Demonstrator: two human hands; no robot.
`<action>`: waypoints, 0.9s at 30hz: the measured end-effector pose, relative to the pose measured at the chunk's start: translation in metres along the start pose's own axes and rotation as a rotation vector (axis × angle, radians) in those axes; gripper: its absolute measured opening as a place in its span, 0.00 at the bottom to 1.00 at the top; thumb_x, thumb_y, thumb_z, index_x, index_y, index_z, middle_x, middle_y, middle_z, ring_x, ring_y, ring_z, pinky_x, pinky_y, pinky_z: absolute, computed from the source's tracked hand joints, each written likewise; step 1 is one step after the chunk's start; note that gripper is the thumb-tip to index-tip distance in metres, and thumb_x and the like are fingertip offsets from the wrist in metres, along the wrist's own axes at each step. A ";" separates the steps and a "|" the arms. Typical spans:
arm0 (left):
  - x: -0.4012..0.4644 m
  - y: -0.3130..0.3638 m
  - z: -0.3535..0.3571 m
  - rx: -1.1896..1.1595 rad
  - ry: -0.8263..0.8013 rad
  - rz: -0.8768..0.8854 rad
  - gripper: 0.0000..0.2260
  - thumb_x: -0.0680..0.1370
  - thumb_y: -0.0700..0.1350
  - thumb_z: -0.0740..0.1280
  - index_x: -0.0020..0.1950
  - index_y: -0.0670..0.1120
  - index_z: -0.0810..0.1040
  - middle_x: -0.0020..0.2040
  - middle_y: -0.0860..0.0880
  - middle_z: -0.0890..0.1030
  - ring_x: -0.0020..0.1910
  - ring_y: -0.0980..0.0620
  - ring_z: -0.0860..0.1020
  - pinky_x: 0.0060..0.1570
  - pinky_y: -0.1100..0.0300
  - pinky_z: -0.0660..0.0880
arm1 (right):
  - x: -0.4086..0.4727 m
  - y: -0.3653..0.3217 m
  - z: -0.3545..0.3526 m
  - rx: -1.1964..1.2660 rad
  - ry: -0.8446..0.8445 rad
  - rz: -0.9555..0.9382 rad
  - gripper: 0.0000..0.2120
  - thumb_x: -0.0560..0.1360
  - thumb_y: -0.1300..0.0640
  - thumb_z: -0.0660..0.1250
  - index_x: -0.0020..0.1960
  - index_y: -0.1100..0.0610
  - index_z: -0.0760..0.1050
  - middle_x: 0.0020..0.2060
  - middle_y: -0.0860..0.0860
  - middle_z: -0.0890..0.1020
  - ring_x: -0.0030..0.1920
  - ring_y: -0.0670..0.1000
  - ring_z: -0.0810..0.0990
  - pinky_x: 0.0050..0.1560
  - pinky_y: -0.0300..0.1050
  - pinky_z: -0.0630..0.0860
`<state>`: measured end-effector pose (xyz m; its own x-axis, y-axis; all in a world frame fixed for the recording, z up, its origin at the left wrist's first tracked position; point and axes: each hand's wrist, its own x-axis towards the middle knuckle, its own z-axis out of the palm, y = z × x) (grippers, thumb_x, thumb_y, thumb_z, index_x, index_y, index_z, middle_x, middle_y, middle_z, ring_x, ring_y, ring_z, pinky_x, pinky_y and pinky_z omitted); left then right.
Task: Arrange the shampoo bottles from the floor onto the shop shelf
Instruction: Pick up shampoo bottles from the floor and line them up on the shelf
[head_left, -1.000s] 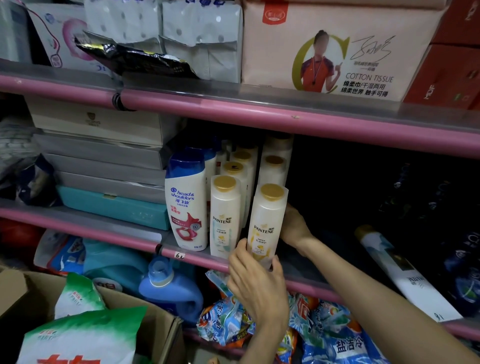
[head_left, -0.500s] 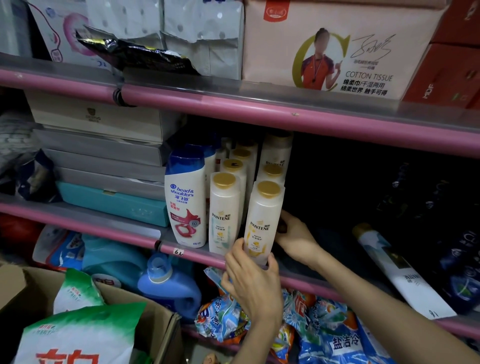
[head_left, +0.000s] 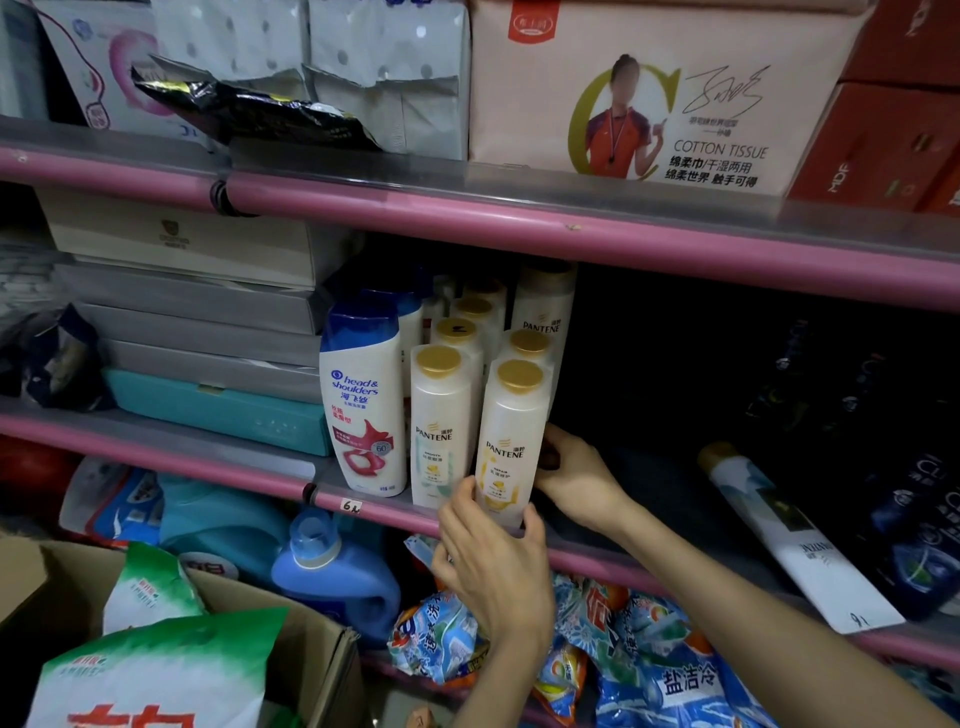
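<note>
pink shelf (head_left: 363, 506) | Pantene bottles (head_left: 441, 431), Head & Shoulders bottle (head_left: 363, 400), stacked boxes (head_left: 208, 332)

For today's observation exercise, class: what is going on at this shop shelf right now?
A person is stocking shampoo. The left hand grips the base of a gold-capped Pantene bottle at the front edge of the pink shelf, while the right hand steadies its right side. The bottle stands upright beside another Pantene bottle and a Head & Shoulders bottle, with more gold-capped bottles lined up behind.
</note>
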<state>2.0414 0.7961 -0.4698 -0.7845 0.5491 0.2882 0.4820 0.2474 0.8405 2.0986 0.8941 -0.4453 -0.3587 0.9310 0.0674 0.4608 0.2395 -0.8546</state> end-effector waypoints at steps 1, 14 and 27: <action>0.000 -0.001 0.000 -0.001 -0.003 0.002 0.26 0.66 0.47 0.76 0.61 0.45 0.72 0.55 0.48 0.76 0.56 0.48 0.75 0.56 0.50 0.65 | 0.000 0.000 0.000 -0.004 0.000 -0.001 0.17 0.73 0.61 0.71 0.59 0.50 0.75 0.50 0.44 0.80 0.51 0.42 0.78 0.43 0.24 0.71; -0.009 -0.002 -0.011 -0.298 -0.126 -0.064 0.28 0.72 0.39 0.72 0.69 0.44 0.65 0.64 0.48 0.67 0.65 0.49 0.68 0.66 0.58 0.65 | -0.019 -0.003 -0.028 -0.275 -0.001 0.038 0.26 0.75 0.58 0.69 0.71 0.50 0.66 0.65 0.49 0.75 0.65 0.50 0.73 0.60 0.39 0.69; -0.056 0.032 -0.036 -0.290 -0.533 0.262 0.17 0.80 0.46 0.60 0.68 0.50 0.62 0.61 0.55 0.61 0.52 0.61 0.70 0.48 0.72 0.66 | -0.111 0.060 -0.163 -0.880 0.066 0.597 0.49 0.70 0.41 0.68 0.78 0.51 0.41 0.65 0.62 0.73 0.63 0.63 0.73 0.59 0.53 0.74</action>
<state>2.0865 0.7449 -0.4424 -0.3188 0.9003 0.2964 0.4476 -0.1327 0.8843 2.2985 0.8506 -0.4204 0.1520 0.9700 -0.1895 0.9815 -0.1708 -0.0871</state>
